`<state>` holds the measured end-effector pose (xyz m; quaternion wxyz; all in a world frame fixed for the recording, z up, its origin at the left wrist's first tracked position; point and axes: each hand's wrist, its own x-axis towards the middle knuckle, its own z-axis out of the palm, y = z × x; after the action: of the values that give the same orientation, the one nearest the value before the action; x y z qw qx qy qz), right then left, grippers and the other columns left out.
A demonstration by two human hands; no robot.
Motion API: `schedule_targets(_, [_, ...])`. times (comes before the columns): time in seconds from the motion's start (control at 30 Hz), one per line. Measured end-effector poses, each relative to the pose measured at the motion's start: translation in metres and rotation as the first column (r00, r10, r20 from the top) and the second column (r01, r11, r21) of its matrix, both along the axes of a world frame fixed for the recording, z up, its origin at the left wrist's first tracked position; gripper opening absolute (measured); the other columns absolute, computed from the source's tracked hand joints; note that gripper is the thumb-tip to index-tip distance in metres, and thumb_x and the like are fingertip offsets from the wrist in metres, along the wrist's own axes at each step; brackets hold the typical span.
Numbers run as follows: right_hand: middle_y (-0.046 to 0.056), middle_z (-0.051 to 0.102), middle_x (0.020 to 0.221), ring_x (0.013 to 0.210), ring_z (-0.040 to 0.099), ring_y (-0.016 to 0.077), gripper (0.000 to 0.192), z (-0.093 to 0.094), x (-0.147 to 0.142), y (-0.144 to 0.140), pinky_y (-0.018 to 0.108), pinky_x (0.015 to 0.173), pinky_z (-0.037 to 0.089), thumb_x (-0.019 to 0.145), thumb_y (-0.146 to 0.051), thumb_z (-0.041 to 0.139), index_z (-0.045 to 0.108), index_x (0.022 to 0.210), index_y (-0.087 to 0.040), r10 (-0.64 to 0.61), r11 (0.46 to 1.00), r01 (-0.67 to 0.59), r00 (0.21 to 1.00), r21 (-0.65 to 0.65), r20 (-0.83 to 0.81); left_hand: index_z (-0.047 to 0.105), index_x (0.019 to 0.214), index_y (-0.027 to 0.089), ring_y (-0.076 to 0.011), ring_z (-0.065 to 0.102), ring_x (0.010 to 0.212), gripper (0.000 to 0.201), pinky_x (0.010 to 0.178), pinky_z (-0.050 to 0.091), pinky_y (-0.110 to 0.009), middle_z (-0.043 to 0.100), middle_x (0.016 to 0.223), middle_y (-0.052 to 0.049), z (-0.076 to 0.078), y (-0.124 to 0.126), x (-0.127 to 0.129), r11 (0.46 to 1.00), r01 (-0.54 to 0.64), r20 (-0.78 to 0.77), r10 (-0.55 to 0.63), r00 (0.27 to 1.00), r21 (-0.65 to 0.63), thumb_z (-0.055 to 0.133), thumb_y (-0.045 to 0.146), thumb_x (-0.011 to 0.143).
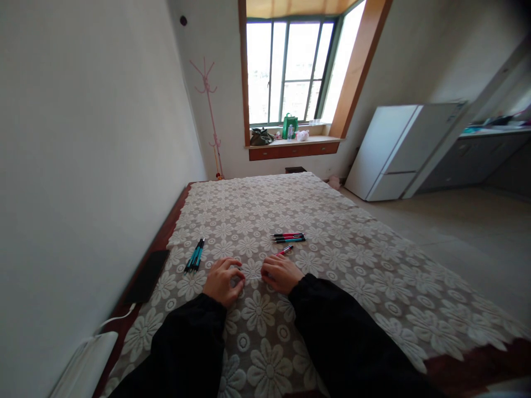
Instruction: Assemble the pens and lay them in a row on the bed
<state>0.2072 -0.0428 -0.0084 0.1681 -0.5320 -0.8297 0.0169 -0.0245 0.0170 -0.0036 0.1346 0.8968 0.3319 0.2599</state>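
Note:
My left hand [225, 281] rests low over the flowered tablecloth [259, 312], fingers curled and thumb close to the index finger. Facing it, my right hand [282, 273] is closed with its fingertips bunched. A thin pale strand [253, 278] runs between the fingertips of both hands; its exact kind is too small to tell. Just beyond my right knuckles, a red pen [286, 250] shows partly, its near end hidden by the hand. Farther off lie several pens [289, 237], red and teal, side by side. Left of my left hand is a bunch of teal-and-black pens [194, 256].
Along the table's left edge lies a flat black object [147, 276], with a white cable near a white box-like item [89, 365]. A wall borders that side. Beyond the table stand a pink coat rack [211, 116], a windowsill with bags [289, 126] and a white fridge [398, 152].

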Motion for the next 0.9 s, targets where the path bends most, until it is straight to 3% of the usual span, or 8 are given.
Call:
schedule_targets(0.43, [0.004, 0.065, 0.088, 0.087, 0.057, 0.0193, 0.003, 0.001, -0.005, -0.002, 0.033, 0.080, 0.039, 0.086, -0.021, 0.060, 0.061, 0.083, -0.020, 0.024, 0.999, -0.023, 1.000, 0.034, -0.018, 0.074, 0.078, 0.027, -0.0260, 0.054, 0.117, 0.007, 0.106, 0.040, -0.046, 0.069, 0.110, -0.001, 0.000, 0.000, 0.001, 0.999, 0.041, -0.001, -0.041, 0.999, -0.006, 0.068, 0.023, 0.076])
schedule_targets(0.6, [0.004, 0.067, 0.085, 0.079, 0.061, 0.0178, 0.007, 0.001, -0.019, -0.005, 0.028, 0.072, 0.040, 0.092, -0.019, 0.052, 0.058, 0.094, -0.019, 0.002, 0.999, -0.004, 0.999, -0.038, -0.055, 0.072, 0.082, 0.027, -0.0251, 0.054, 0.119, 0.008, 0.108, 0.039, -0.046, 0.070, 0.109, -0.002, 0.003, -0.002, 0.002, 0.994, 0.107, 0.009, -0.107, 0.994, 0.007, 0.066, 0.023, 0.080])
schedule_targets(0.73, [0.004, 0.069, 0.091, 0.080, 0.065, 0.0171, 0.019, -0.002, -0.028, -0.009, 0.025, 0.066, 0.040, 0.092, -0.013, 0.047, 0.056, 0.108, -0.020, -0.024, 0.991, 0.006, 0.990, -0.133, -0.139, 0.070, 0.084, 0.025, -0.0236, 0.056, 0.117, 0.009, 0.110, 0.037, -0.046, 0.072, 0.105, -0.002, 0.001, -0.002, 0.003, 0.993, 0.113, 0.035, -0.114, 0.993, 0.022, 0.062, 0.023, 0.084])
schedule_targets(0.9, [0.004, 0.070, 0.103, 0.089, 0.067, 0.0175, 0.023, -0.002, -0.028, -0.011, 0.025, 0.074, 0.044, 0.095, -0.014, 0.044, 0.058, 0.111, -0.023, -0.026, 0.995, -0.004, 0.956, -0.102, -0.292, 0.070, 0.091, 0.025, -0.0230, 0.057, 0.115, 0.012, 0.109, 0.037, -0.044, 0.071, 0.105, -0.003, -0.002, 0.001, 0.002, 0.996, 0.080, 0.077, -0.082, 0.994, 0.024, 0.060, 0.030, 0.089])
